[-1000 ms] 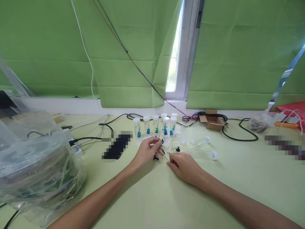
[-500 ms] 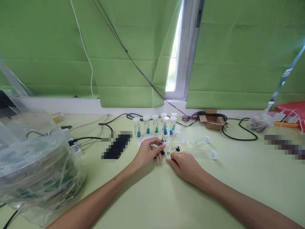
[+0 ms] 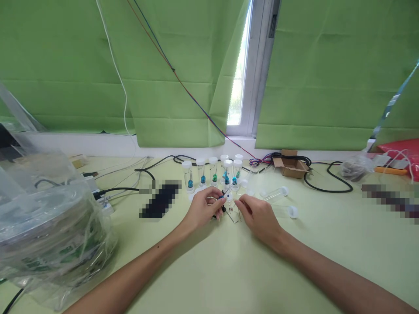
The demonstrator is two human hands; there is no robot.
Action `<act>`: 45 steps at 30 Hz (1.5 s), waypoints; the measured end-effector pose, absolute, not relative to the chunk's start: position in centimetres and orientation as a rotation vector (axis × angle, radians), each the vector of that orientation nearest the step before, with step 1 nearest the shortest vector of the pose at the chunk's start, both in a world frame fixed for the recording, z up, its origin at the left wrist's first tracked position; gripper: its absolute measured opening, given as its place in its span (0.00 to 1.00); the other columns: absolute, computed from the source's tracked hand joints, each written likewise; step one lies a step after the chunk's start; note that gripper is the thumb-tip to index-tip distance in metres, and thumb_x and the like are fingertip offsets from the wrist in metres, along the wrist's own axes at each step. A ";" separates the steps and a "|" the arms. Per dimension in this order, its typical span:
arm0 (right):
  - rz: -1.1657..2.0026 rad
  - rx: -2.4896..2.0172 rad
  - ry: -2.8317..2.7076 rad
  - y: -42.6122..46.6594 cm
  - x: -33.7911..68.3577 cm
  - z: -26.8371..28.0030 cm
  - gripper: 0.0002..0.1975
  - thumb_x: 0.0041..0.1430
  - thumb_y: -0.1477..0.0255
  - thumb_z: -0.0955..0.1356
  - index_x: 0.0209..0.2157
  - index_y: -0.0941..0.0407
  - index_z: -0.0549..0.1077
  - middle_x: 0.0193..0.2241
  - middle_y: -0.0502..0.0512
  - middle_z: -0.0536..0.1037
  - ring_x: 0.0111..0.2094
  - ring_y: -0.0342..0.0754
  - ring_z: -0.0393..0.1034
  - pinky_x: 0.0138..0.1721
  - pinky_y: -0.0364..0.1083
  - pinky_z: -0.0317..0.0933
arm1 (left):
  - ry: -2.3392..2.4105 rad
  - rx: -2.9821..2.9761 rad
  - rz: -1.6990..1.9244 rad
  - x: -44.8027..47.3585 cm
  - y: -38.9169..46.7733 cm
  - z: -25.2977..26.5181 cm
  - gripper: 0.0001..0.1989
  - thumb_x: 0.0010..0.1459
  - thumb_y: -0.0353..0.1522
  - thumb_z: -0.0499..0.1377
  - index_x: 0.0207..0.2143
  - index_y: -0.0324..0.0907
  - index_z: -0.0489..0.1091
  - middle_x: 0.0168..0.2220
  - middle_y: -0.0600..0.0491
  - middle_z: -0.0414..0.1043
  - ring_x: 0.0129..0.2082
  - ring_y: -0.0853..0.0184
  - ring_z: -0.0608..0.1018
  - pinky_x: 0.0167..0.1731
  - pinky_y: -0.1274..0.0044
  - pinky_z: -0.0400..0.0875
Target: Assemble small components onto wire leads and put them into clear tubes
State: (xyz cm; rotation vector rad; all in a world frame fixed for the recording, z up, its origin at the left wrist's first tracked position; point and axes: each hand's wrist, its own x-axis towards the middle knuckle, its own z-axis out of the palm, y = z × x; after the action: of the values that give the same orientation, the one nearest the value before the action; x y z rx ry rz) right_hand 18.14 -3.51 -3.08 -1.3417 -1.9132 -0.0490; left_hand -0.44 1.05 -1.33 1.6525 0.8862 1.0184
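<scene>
My left hand [image 3: 205,206] pinches a small blue part [image 3: 221,198] between thumb and fingertips; a thin metal rod [image 3: 227,192] slants up from it. Close under those fingertips is a small black piece [image 3: 224,208]. My right hand [image 3: 260,216] is closed just to the right, thumb against index finger, and a thin metal piece [image 3: 239,213] hangs down at its fingertips. Between the hands a bent thin metal rod [image 3: 233,218] lies on the table. Behind them stand several white-capped clear tubes [image 3: 213,168] with blue or green parts inside.
Clear tubes [image 3: 275,194] lie right of my right hand, near a white cap [image 3: 292,212]. Farther back are an open cardboard box [image 3: 291,168] and black cables [image 3: 327,190]. A plastic-wrapped reel [image 3: 55,244] fills the left side, with a pixelated dark object [image 3: 161,201] beside it.
My right hand has lifted slightly up and away, leaving the bent rod on the table and now pinching a thin metal piece. My left hand stays in place; the rod above it tilts more rightward.
</scene>
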 end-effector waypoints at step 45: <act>0.016 -0.900 -2.561 -4.7 16.1 -2.8 0.18 0.67 0.64 0.61 0.56 0.56 0.64 0.55 0.62 0.68 0.56 0.56 0.59 0.56 0.57 0.52 | 0.909 1.374 1.269 -0.8 2.0 -1.3 0.18 0.54 0.41 0.62 0.29 0.43 0.56 0.23 0.58 0.69 0.16 0.70 0.74 0.16 0.78 0.67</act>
State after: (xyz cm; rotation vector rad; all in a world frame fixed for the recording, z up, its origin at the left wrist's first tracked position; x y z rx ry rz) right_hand 16.06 -4.67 -2.76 -0.9001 -2.5613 0.0163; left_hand -0.80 1.99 -1.31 1.3741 0.9090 1.2689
